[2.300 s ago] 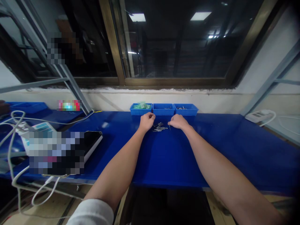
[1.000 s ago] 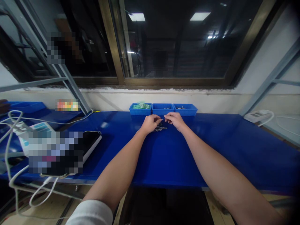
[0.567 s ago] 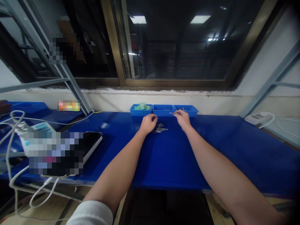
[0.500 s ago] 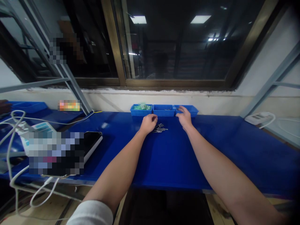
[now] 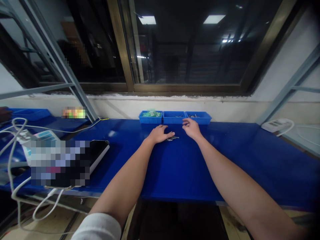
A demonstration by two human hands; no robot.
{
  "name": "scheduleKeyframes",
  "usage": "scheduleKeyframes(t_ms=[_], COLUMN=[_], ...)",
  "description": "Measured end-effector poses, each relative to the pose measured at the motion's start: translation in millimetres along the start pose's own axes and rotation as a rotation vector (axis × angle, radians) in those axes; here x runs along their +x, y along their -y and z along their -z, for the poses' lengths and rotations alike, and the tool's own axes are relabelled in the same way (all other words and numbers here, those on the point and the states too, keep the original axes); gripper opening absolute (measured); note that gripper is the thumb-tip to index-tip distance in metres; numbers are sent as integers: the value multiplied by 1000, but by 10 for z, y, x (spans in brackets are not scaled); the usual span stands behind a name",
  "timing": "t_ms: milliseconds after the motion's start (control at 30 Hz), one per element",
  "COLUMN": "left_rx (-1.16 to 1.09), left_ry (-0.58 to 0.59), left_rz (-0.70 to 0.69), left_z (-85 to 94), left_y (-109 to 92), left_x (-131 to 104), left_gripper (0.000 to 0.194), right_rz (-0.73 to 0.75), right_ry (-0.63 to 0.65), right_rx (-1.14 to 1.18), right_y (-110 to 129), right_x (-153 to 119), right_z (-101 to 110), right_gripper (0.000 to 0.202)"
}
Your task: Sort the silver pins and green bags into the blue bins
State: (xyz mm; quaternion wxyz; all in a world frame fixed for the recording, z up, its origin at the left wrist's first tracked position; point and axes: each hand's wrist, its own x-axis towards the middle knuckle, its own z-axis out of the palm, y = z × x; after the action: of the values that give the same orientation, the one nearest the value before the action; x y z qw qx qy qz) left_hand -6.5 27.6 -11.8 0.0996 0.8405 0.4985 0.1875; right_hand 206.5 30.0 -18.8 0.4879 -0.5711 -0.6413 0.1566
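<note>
On the blue table a small pile of thin metal pieces (image 5: 174,137), like screws or pins, lies partly under my left hand (image 5: 160,134). That hand is open, its thumb stretched out over the pile. My right hand (image 5: 192,129) hovers to the right of the pile, just in front of the bins, with bent fingers apart and nothing visible in them. Behind the hands stand the left blue bin (image 5: 143,120) with green and clear plastic packets, the middle blue bin (image 5: 172,121) with a few metal pieces, and the right blue bin (image 5: 206,120) with more metal pieces.
A dark device with a pale edge (image 5: 100,156) lies on the left beside white cables (image 5: 11,160). A white power strip (image 5: 273,125) sits at the far right. Grey metal posts (image 5: 82,100) flank the table (image 5: 180,173), and a window rises behind it.
My right hand has come back from the right bin toward the pile. My left hand has opened from a pinch and moved its thumb over the metal pieces.
</note>
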Motion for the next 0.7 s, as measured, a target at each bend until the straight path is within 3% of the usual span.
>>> scheduleKeyframes(t_ms=[133, 233, 333, 700], left_rx=[109, 161, 177, 99], left_ry=[193, 293, 308, 105], left_rz=[-6, 4, 25, -10], left_z=[16, 10, -21, -185], left_y=[8, 0, -41, -197], left_x=[-39, -47, -41, 8], left_gripper=[100, 106, 99, 75], right_rz=[223, 336, 349, 339], right_ry=[309, 422, 431, 377], right_rx=[-165, -269, -311, -263], right_y=[195, 253, 241, 138], right_x=[-129, -170, -165, -101], right_z=[-60, -120, -167, -125], right_gripper=[37, 37, 26, 19])
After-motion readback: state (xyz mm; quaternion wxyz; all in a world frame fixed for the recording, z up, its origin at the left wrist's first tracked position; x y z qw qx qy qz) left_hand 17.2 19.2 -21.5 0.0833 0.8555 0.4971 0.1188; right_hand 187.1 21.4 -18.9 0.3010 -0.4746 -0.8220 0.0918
